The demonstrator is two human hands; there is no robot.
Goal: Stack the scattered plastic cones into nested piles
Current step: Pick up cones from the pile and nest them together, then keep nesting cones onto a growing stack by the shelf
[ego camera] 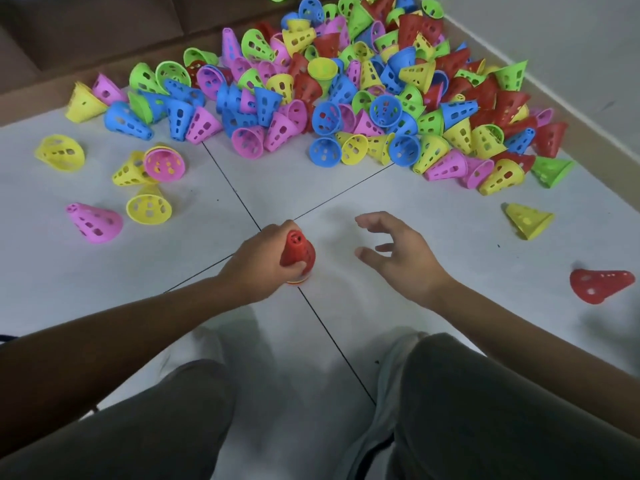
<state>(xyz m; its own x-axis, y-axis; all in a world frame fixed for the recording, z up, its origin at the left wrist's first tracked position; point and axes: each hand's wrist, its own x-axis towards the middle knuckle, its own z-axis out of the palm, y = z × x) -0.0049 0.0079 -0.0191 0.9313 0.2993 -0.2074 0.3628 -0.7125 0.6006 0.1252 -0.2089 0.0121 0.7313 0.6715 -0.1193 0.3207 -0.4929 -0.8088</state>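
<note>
The person crouches over the pale tiled floor [104,271], knees and grey trousers at the near edge. The left hand [263,261] is wrapped round a red cone stack [298,252] that stands upright, narrow tip up, right where the dark tile seams cross; its fingers [298,270] curl closed about the lower flare, and a thin yellow rim peeks out under the red base. Just to the right of that stack, the right hand [398,251] hovers above the floor, its fingers [372,221] spread and loosely curved, holding nothing.

Beyond both hands, well apart, lies the big heap of loose cones [346,98] in blue, pink, yellow, green and red, tumbled against the wall and a brown box edge. To the left of the left fingers a pink cone [94,222] lies on its side, with a yellow cone [149,206] just past it. Off to the right of the open fingers sit a lone yellow cone [528,220] and, nearer, a red cone [601,285], both tipped over.
</note>
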